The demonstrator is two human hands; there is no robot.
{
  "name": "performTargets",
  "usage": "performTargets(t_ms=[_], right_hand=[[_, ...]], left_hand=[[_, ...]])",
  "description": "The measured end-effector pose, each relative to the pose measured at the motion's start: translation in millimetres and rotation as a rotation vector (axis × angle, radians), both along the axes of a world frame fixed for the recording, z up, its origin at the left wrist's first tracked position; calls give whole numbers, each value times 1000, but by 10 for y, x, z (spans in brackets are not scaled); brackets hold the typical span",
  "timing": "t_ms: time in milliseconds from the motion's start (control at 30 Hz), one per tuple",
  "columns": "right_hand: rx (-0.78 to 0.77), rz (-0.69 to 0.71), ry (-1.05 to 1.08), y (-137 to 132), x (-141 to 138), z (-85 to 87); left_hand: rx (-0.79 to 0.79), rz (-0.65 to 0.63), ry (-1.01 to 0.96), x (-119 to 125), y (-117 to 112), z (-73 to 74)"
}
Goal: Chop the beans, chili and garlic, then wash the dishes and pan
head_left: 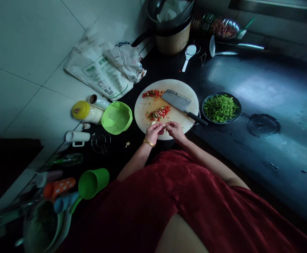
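On the dark countertop (166, 68) sits a round white cutting board (187, 88) bearing a cleaver (176, 101) and chopped red pieces (159, 113). Above its near edge, the left hand (154, 133) and right hand (175, 131) pinch a small pale piece (164, 125) between their fingertips.

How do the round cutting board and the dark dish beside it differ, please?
The cutting board is pale; the dark dish is nearly black. The cutting board looks larger across; the dark dish looks smaller. The cutting board bears a cleaver and chopped red pieces; the dark dish holds chopped greens. Both look round.
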State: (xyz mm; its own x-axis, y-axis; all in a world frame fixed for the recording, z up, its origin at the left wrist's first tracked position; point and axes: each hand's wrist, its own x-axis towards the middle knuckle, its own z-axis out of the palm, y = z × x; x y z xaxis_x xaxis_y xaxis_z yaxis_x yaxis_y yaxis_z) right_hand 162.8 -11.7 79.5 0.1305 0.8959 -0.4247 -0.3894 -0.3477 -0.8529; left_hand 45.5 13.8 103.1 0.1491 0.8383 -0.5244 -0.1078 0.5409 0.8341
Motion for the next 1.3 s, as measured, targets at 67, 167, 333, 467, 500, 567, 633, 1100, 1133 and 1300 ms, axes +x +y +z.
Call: performTargets(t_ms=[67,167,333,467,500,567,633,1100,1133,1300], right_hand=[[-20,3,50,-14,-7,11],[-49,9,152,-37,1,34],[-74,-23,222,-47,20,25],[-91,-66,233,-44,12,0],[-88,-70,237,-46,10,-3],[-73,-64,223,-58,14,-11],[-54,-52,172,-81,26,-33],[581,866,-982,118,-1031,-157],[633,882,-1038,115,-1014,-148],[667,811,-1244,-14,-421,-167]], left_hand=[[-141,50,-125,4,1,29],[-266,97,-210,-8,15,86],[-408,135,-290,-63,52,168],[-476,148,-411,-106,47,255],[-479,147,-436,-110,41,274],[-470,147,-457,-116,34,289],[-429,159,-419,-138,46,255],[239,211,232,-1057,263,35],[258,207,243,-1073,250,38],[242,222,262,-1098,145,-61]])
